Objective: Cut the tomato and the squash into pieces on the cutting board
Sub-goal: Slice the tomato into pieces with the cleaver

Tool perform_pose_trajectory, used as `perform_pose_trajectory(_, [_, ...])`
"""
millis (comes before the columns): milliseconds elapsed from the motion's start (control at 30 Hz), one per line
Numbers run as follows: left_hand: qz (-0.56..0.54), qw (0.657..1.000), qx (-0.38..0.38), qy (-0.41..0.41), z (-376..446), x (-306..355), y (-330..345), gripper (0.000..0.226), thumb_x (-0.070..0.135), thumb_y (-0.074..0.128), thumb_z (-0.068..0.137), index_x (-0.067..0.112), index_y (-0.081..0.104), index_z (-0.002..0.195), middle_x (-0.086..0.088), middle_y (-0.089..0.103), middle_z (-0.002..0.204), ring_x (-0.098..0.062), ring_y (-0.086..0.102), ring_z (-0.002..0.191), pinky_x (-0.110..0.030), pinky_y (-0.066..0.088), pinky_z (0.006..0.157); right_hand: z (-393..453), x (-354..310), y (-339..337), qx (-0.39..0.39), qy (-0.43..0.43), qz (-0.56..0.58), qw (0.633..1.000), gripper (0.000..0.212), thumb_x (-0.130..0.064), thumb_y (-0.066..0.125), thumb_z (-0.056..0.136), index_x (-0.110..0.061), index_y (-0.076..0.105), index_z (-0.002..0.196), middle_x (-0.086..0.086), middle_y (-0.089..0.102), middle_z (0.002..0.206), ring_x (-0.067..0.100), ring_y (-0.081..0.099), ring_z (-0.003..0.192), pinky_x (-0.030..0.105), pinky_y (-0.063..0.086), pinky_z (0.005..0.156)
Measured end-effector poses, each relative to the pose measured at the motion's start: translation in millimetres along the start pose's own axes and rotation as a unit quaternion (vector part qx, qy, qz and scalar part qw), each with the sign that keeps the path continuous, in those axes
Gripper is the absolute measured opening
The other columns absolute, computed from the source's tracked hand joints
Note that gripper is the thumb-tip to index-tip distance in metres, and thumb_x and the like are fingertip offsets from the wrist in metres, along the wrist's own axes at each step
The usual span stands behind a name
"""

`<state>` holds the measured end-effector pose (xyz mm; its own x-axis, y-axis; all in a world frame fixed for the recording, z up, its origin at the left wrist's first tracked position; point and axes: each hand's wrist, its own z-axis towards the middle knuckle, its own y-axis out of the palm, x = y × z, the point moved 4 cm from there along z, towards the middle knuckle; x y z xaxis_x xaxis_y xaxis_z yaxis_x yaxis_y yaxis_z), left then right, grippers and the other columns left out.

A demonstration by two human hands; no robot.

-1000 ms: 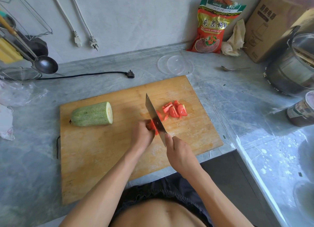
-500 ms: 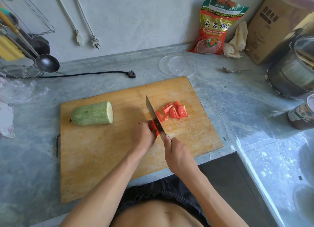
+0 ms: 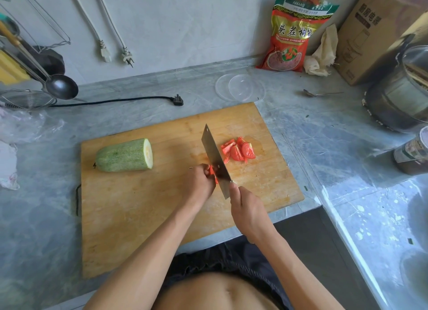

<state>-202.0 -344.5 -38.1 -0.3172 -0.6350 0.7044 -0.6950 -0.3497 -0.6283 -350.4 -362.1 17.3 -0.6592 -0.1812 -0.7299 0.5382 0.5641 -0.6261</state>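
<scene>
On the grey marble tabletop (image 3: 301,133) we see the wooden cutting board (image 3: 139,205) carrying the green squash half (image 3: 124,155) and red tomato wedges (image 3: 239,150), while our right hand (image 3: 249,211) grips the steel cleaver (image 3: 214,158) and our left hand (image 3: 199,184) pinches the remaining tomato piece (image 3: 212,170) against its blade.

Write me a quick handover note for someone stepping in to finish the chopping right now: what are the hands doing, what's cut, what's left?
Right hand grips the steel cleaver, blade down on the wooden cutting board.
Left hand holds the last uncut red tomato chunk against the blade.
Done: a pile of red tomato wedges lies right of the blade.
Left: finish that chunk, then cut the pale green squash half, untouched on the board's left.
</scene>
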Motion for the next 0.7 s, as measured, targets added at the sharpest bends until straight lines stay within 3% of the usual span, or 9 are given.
perform_pose_trajectory(200, [-0.044,0.999,-0.003,-0.019,0,3,0,0.02,0.014,0.061,0.091,0.014,0.075,0.076,0.007,0.061,0.059,-0.006,0.055,0.053,-0.011,0.035,0.041,0,4,2,-0.007,0.003,-0.003,1.0,0.043,-0.032,0.029,0.104,-0.014,0.038,0.066,0.0,0.043,0.055,0.014,0.038,0.047,0.019,0.032,0.043])
perform_pose_trajectory(400, [-0.042,0.999,0.003,-0.022,1,1,4,0.025,0.019,0.061,0.092,0.017,0.073,0.071,0.006,0.06,0.053,-0.003,0.05,0.042,-0.015,0.031,0.037,3,7,13,-0.033,0.039,-0.011,0.999,0.045,-0.043,0.027,0.103,-0.011,0.045,0.077,0.004,0.052,0.067,0.017,0.047,0.058,0.017,0.032,0.05])
perform_pose_trajectory(467, [-0.03,0.999,0.011,-0.029,2,1,5,0.025,0.024,0.062,0.092,0.019,0.071,0.069,0.007,0.057,0.052,-0.006,0.052,0.044,-0.016,0.027,0.037,7,9,19,-0.032,0.051,-0.041,0.997,0.047,-0.048,0.026,0.102,-0.01,0.05,0.091,0.007,0.057,0.078,0.024,0.054,0.067,0.027,0.036,0.057])
perform_pose_trajectory(500, [-0.028,0.999,0.01,-0.031,1,1,6,0.024,0.025,0.062,0.091,0.019,0.072,0.07,0.006,0.058,0.053,-0.012,0.056,0.049,-0.02,0.029,0.039,8,9,22,-0.019,0.04,-0.047,0.998,0.05,-0.05,0.025,0.102,-0.008,0.051,0.091,0.008,0.057,0.075,0.025,0.053,0.064,0.031,0.037,0.053])
perform_pose_trajectory(567, [-0.039,0.999,0.005,-0.027,2,0,7,0.022,0.026,0.063,0.089,0.019,0.072,0.071,0.005,0.061,0.055,-0.021,0.062,0.057,-0.024,0.034,0.043,13,6,26,0.005,0.007,-0.059,0.998,0.054,-0.047,0.022,0.1,-0.004,0.052,0.087,0.007,0.053,0.066,0.023,0.047,0.053,0.031,0.034,0.046])
perform_pose_trajectory(700, [-0.062,0.998,-0.003,-0.028,4,-2,9,0.021,0.025,0.06,0.087,0.014,0.071,0.073,-0.003,0.065,0.059,-0.021,0.056,0.054,-0.029,0.039,0.051,24,2,28,0.013,0.033,-0.027,0.999,0.047,-0.039,0.029,0.104,-0.001,0.053,0.087,0.012,0.058,0.071,0.028,0.051,0.058,0.033,0.033,0.053])
